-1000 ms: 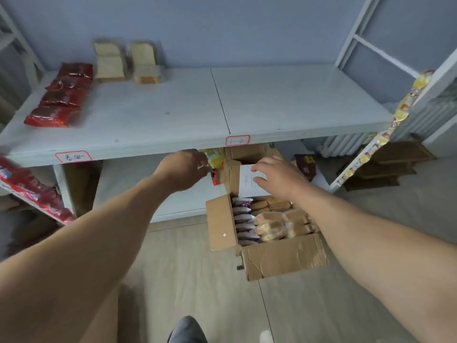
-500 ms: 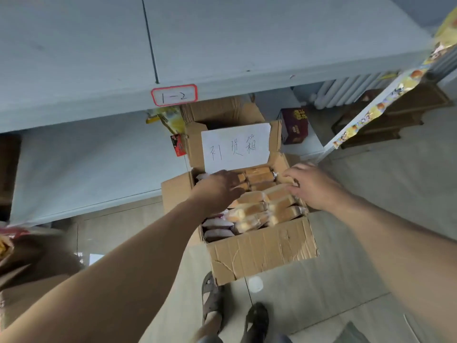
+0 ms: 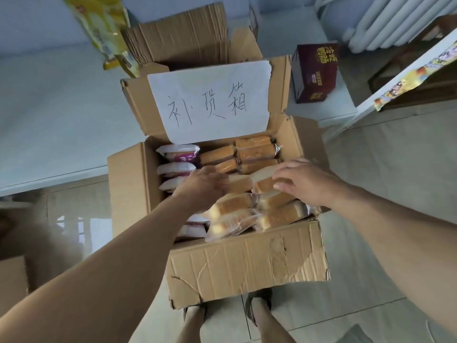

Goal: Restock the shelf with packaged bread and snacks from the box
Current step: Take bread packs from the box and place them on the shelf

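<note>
Both hands have dropped from the shelf into the box [image 3: 244, 266], left hand [image 3: 202, 186] and right hand [image 3: 305, 180] relaxed over a bread pack [image 3: 262, 179], nothing lifted yet.

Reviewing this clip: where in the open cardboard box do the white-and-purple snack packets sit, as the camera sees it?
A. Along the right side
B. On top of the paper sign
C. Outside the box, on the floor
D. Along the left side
D: the white-and-purple packets line the left wall of the box, with the bread packs filling the middle and right.
</note>
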